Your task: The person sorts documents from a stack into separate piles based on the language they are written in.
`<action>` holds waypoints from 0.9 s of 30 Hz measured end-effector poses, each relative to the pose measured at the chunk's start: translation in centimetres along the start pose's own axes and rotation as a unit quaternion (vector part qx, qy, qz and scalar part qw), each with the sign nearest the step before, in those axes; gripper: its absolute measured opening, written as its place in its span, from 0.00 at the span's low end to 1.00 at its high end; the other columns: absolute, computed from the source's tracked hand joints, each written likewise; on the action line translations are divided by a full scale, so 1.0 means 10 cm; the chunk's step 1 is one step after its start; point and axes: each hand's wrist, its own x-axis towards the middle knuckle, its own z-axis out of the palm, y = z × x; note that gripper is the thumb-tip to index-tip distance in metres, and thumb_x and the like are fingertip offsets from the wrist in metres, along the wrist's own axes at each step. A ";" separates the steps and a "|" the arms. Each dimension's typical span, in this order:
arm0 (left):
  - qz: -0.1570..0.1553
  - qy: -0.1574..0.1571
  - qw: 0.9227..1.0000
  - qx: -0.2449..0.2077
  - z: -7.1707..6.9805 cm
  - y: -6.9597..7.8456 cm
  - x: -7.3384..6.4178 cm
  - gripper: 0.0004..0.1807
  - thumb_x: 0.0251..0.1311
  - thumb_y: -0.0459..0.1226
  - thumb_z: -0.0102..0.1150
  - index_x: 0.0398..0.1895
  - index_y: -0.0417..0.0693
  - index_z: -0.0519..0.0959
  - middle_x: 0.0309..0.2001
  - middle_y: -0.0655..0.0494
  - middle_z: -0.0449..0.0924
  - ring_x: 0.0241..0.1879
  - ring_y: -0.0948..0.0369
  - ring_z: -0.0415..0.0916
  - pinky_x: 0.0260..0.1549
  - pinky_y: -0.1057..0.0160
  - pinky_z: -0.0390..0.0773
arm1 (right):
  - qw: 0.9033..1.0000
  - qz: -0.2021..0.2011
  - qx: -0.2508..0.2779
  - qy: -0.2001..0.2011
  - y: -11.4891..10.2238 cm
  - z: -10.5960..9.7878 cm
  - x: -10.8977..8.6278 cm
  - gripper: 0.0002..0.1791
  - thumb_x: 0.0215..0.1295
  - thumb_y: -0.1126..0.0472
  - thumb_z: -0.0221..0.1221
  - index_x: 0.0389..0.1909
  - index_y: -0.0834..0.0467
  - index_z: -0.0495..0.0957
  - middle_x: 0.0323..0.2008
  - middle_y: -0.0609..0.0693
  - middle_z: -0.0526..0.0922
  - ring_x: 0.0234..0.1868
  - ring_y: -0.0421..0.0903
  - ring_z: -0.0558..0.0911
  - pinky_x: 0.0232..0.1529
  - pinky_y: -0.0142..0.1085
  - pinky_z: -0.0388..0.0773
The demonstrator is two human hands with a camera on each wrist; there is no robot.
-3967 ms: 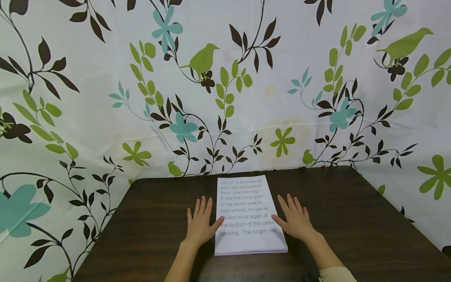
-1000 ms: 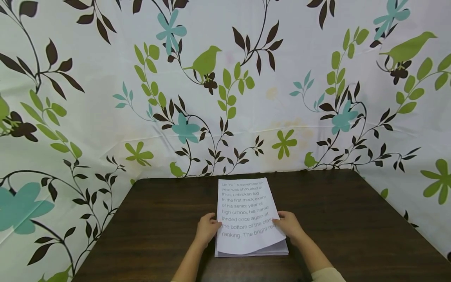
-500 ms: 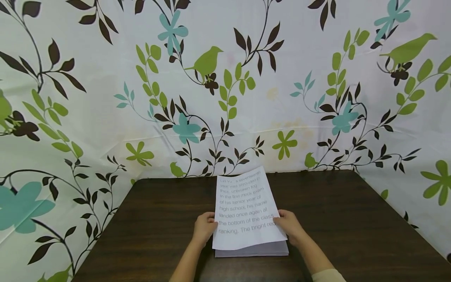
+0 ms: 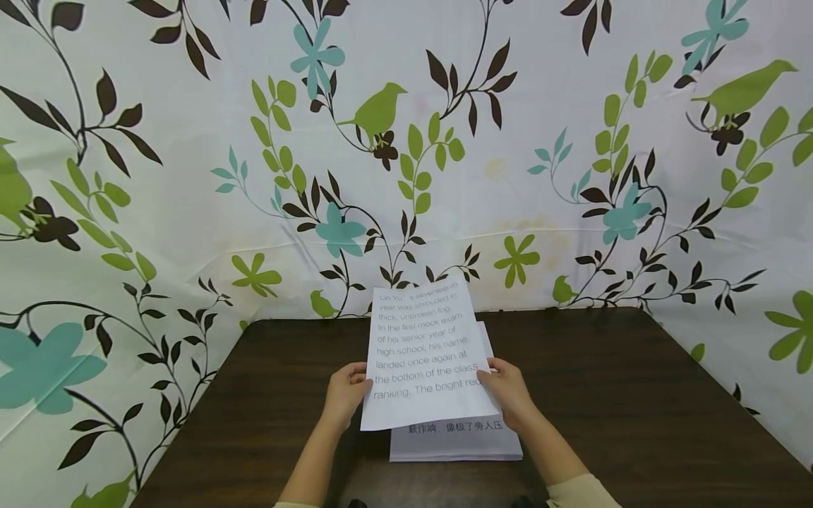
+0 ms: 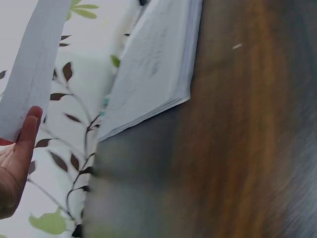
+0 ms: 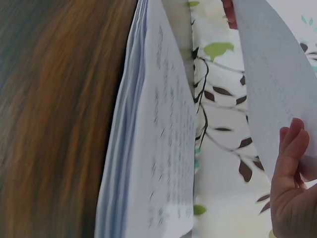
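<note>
"One sheet [image 4: 422, 356]; held or loose?"

"Held. Pinches its left edge with the left hand [image 4: 345, 394], its right edge with the right hand [image 4: 512, 396]."

"Touching the stack [image 4: 457, 447]?"

"No: hangs above it, clear of it, tilted, with English print [image 4: 424, 341] readable in the head view."

"And the stack itself?"

"Rests on the dark table [image 4: 273, 409], in front of a leaf-patterned backdrop [image 4: 483, 183]. Shows Chinese print [image 4: 454, 426] just below the sheet's lower edge."
</note>
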 end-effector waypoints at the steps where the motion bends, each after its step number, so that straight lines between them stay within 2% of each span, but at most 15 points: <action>1: 0.002 0.006 1.000 -0.002 -0.03 0.01 0.01 0.15 0.47 0.23 0.50 0.42 0.26 0.70 0.25 0.44 0.76 0.23 0.56 0.74 0.21 0.60 0.74 | 1.000 -0.004 0.007 0.001 -0.02 0.03 0.00 0.14 0.57 0.68 0.49 0.43 0.71 0.70 0.28 0.58 0.78 0.24 0.48 0.78 0.22 0.36 0.75; 5: 0.013 0.017 1.000 0.001 -0.16 -0.06 0.12 0.15 0.49 0.25 0.53 0.43 0.29 0.70 0.27 0.44 0.77 0.25 0.55 0.75 0.22 0.57 0.74 | 0.999 -0.023 0.032 -0.005 -0.10 0.13 -0.01 0.14 0.57 0.68 0.48 0.43 0.72 0.70 0.27 0.59 0.79 0.22 0.49 0.78 0.20 0.35 0.75; 9: 0.012 0.022 1.000 -0.001 -0.33 -0.41 0.34 0.17 0.51 0.29 0.55 0.46 0.34 0.70 0.30 0.45 0.77 0.27 0.55 0.75 0.22 0.63 0.74 | 0.999 -0.026 0.029 -0.021 -0.18 0.26 -0.01 0.15 0.59 0.66 0.46 0.45 0.70 0.69 0.28 0.58 0.79 0.24 0.48 0.78 0.22 0.35 0.75; 12: 0.018 0.022 1.000 -0.003 -0.50 -0.60 0.46 0.18 0.52 0.30 0.54 0.48 0.36 0.70 0.31 0.47 0.76 0.27 0.56 0.75 0.21 0.66 0.73 | 0.999 -0.019 0.016 -0.034 -0.22 0.37 -0.01 0.16 0.59 0.66 0.44 0.45 0.68 0.69 0.29 0.56 0.78 0.25 0.48 0.78 0.23 0.35 0.75; 15: 0.013 0.026 1.000 0.006 -0.67 -0.53 0.42 0.18 0.53 0.30 0.53 0.48 0.35 0.69 0.32 0.46 0.76 0.28 0.55 0.74 0.22 0.64 0.73 | 0.998 -0.017 0.001 -0.054 -0.25 0.49 -0.01 0.16 0.57 0.67 0.42 0.45 0.67 0.69 0.29 0.55 0.77 0.26 0.47 0.77 0.23 0.34 0.74; 19: -0.011 0.045 0.998 0.032 -0.83 -0.26 0.26 0.17 0.53 0.28 0.52 0.48 0.34 0.69 0.33 0.44 0.75 0.28 0.54 0.73 0.22 0.60 0.73 | 0.996 -0.024 -0.016 -0.084 -0.27 0.64 -0.02 0.19 0.55 0.68 0.41 0.47 0.69 0.69 0.30 0.54 0.77 0.26 0.46 0.77 0.23 0.33 0.74; 23: -0.037 0.065 0.996 0.055 -0.93 -0.04 0.14 0.17 0.54 0.27 0.49 0.49 0.33 0.68 0.36 0.42 0.74 0.30 0.55 0.73 0.25 0.62 0.73 | 0.995 -0.029 -0.017 -0.091 -0.28 0.78 -0.04 0.20 0.55 0.69 0.41 0.48 0.70 0.67 0.30 0.54 0.76 0.27 0.46 0.76 0.25 0.34 0.74; 27: -0.059 0.083 0.992 0.079 -1.04 0.08 0.06 0.18 0.56 0.27 0.45 0.51 0.34 0.66 0.40 0.38 0.72 0.32 0.53 0.72 0.28 0.65 0.72 | 0.995 -0.020 -0.001 -0.097 -0.26 0.93 -0.09 0.19 0.55 0.68 0.44 0.49 0.69 0.68 0.29 0.53 0.77 0.28 0.45 0.77 0.26 0.35 0.75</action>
